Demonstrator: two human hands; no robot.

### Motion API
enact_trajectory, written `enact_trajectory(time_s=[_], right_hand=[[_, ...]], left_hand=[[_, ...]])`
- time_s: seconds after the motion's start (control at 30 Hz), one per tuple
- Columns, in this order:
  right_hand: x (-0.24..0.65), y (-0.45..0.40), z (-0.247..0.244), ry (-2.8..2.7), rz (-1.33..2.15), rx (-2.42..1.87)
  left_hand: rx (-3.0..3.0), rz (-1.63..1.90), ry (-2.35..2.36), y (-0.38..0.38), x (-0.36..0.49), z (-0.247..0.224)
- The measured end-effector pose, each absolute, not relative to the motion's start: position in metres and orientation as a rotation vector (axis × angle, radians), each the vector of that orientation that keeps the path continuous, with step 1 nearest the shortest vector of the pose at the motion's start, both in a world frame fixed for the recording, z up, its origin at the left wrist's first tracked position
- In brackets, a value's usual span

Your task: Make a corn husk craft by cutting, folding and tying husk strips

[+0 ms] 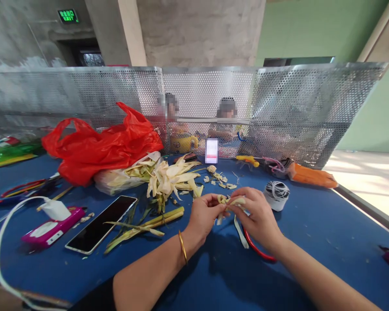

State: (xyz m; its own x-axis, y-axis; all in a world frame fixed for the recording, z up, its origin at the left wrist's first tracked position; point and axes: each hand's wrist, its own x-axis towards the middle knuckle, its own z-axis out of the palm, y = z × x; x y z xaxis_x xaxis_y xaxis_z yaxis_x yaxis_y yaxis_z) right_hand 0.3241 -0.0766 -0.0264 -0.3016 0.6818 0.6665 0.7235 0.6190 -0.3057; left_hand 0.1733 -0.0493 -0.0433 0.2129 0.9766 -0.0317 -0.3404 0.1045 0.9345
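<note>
Between my two hands, above the blue table [311, 276], is a pale strip of corn husk [236, 201], bent or knotted near the fingertips. My left hand [202, 218] pinches its left part and wears a gold bangle at the wrist. From the right, the fingers of my right hand [254, 216] close on the other part. A loose pale strip [241, 233] hangs or lies just below the hands; I cannot tell which. Beside it, partly behind my right hand, curves a red-handled tool [259, 251]. A pile of dry corn husks [170, 179] lies left of my hands.
A phone [100, 224], a magenta power strip [53, 229] and husk stalks [149, 224] lie to the left. Behind them sits a red plastic bag [103, 147]. A thread spool [276, 196] and an orange packet [311, 175] stand right. A perforated metal screen [201, 86] runs behind; people sit beyond it.
</note>
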Motion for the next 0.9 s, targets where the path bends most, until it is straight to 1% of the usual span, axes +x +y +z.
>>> enact_trajectory(time_s=[0.17,0.27,0.5,0.67,0.73,0.9], right_hand=[[0.326,-0.069,-0.036,-1.770,0.413,-1.327],[0.324,-0.066,-0.043,-1.655,0.511,-1.413],[0.322,-0.065,-0.049,-1.653,0.452,-1.472],[0.321,-0.067,-0.049,-1.674,0.413,-1.493],[0.320,-0.070,-0.046,-1.716,0.293,-1.484],[0.321,-0.076,-0.037,-1.988,-0.227,-1.325]], left_hand=[[1.070,1.018,0.806,-0.052,0.173,-0.044],[1.059,0.974,0.796,-0.053,0.172,-0.044],[1.059,0.949,0.777,-0.057,0.175,-0.042],[1.054,1.002,0.832,-0.057,0.177,-0.044],[1.026,1.014,0.867,-0.055,0.176,-0.045],[0.886,1.071,0.881,-0.050,0.171,-0.043]])
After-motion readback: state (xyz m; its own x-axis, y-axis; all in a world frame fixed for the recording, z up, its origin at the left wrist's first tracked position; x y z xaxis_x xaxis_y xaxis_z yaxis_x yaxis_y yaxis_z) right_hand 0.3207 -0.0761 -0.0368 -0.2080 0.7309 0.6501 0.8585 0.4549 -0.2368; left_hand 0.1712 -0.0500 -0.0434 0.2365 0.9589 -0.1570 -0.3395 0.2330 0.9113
